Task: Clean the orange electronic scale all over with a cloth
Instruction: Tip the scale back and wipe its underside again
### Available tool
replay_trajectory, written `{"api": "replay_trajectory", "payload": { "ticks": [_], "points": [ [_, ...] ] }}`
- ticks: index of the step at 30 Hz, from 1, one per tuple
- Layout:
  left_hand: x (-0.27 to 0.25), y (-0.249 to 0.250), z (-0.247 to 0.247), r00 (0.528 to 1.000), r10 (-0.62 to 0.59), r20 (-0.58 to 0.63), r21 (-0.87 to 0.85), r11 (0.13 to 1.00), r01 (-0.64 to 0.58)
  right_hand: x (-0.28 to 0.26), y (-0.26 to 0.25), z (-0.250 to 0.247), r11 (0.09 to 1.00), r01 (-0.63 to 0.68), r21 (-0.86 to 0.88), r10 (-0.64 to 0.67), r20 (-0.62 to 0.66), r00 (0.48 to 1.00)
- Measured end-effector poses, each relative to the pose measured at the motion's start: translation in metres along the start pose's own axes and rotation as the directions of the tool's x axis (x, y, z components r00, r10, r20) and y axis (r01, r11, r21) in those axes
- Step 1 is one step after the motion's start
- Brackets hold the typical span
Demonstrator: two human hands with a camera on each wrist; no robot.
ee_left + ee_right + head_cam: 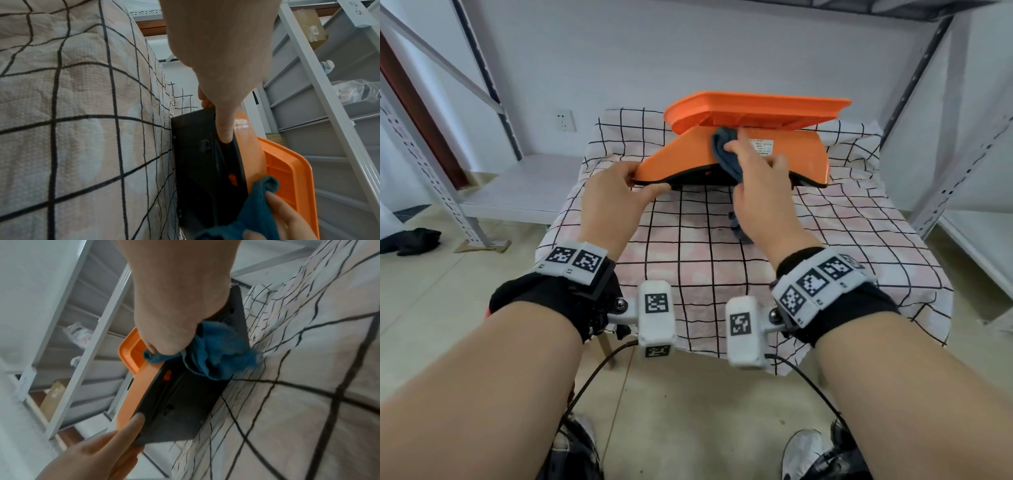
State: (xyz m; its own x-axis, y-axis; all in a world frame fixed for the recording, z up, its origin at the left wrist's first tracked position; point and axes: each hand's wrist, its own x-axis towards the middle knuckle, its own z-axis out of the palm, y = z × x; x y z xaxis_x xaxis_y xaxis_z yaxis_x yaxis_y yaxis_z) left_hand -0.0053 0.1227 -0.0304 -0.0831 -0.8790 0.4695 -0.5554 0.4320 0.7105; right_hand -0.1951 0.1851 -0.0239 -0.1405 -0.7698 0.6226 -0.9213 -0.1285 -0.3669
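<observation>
The orange scale [688, 157] is tipped up on its far edge on the checked tablecloth [688, 246], black underside [197, 162] towards me, orange weighing tray [756, 106] at the top. My left hand [616, 192] grips its near left corner, thumb [224, 126] on the black base [174, 410]. My right hand [756, 181] holds a bunched blue cloth [722, 150] and presses it on the orange side just under the tray [131, 352]. A loose end of the cloth [218, 356] hangs down over the base.
The small covered table stands between grey metal shelving racks: one upright [431, 154] at the left, another [955, 164] at the right. A wall socket [565, 120] is behind. A dark heap [410, 241] lies on the tiled floor at left. My shoes [804, 452] show below.
</observation>
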Motion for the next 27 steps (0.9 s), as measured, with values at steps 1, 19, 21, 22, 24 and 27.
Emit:
{"api": "replay_trajectory", "payload": {
  "ticks": [1, 19, 21, 22, 24, 27],
  "points": [
    [0.000, 0.000, 0.000, 1.000, 0.002, 0.000, 0.003, 1.000, -0.002, 0.001, 0.006, -0.003, 1.000, -0.026, 0.000, 0.026, -0.026, 0.999],
    [-0.002, 0.001, -0.003, 0.999, 0.010, 0.033, 0.031, 0.999, -0.011, -0.003, -0.015, 0.021, 1.000, -0.019, 0.025, 0.021, -0.095, 0.995],
    [0.000, -0.001, -0.003, 0.999, 0.018, 0.035, 0.045, 0.999, -0.019, -0.003, -0.026, 0.028, 0.998, 0.068, 0.017, -0.067, -0.060, 0.996],
    [0.000, -0.003, -0.003, 0.999, 0.024, 0.037, 0.051, 0.998, -0.026, -0.002, -0.029, 0.029, 0.997, 0.077, 0.024, -0.076, -0.048, 0.996],
    [0.001, -0.006, -0.005, 0.997, 0.044, 0.061, 0.049, 0.998, -0.047, 0.000, -0.031, 0.029, 0.994, 0.100, 0.052, -0.101, 0.012, 0.995],
    [0.002, -0.011, -0.009, 0.986, 0.091, 0.138, 0.065, 0.993, -0.101, -0.002, -0.033, 0.026, 0.969, 0.216, 0.119, -0.230, 0.118, 0.966]
  ]
}}
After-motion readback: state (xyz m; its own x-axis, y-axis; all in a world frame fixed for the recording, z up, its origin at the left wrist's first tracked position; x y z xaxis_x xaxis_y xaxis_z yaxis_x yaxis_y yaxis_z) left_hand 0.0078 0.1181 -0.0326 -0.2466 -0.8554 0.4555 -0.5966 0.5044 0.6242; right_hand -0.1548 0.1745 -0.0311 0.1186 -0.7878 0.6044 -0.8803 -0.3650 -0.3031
